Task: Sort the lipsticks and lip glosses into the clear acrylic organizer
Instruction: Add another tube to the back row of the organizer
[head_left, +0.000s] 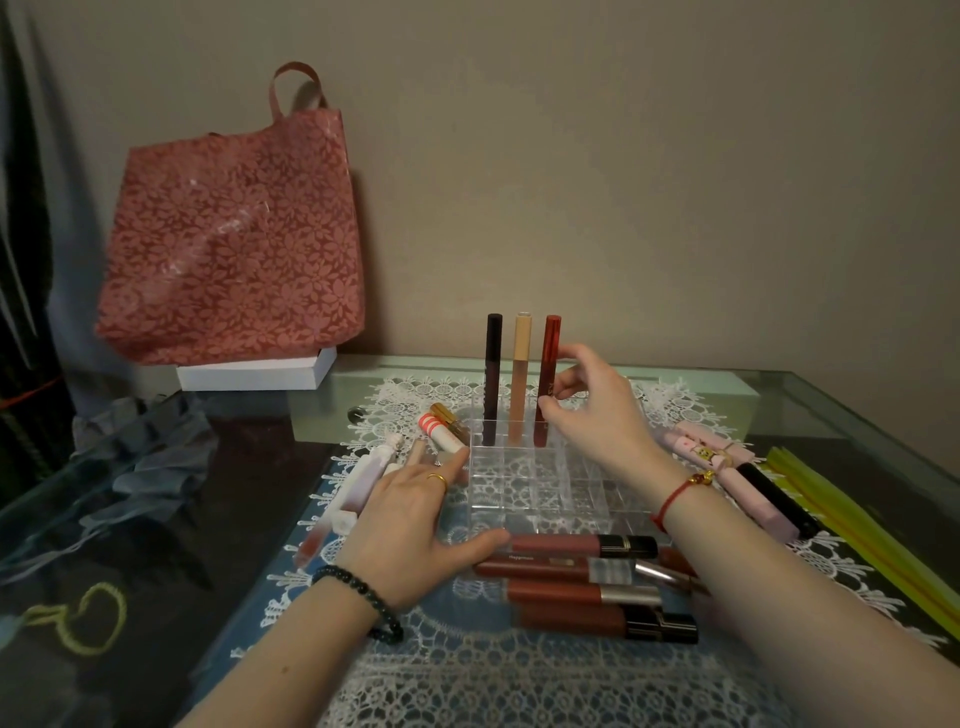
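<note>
1. Head view: the right hand (587, 415) pinches the upright red tube (546, 364), which stands in the back row of the organizer (540, 515) at 12 o'clock. The left hand (415, 514) lies flat, fingers straight, against its 9 o'clock wall.
2. Same view: four lying tubes (566, 570) sit at the organizer's 6 o'clock, long axes 9-to-3. The left thumb is nearer to them.

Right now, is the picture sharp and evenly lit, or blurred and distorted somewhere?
Head view: dim, warm light; the pink floral tote bag is blurred; the clear acrylic organizer barely shows against the white lace mat; the glass tabletop carries faint reflections.
</note>
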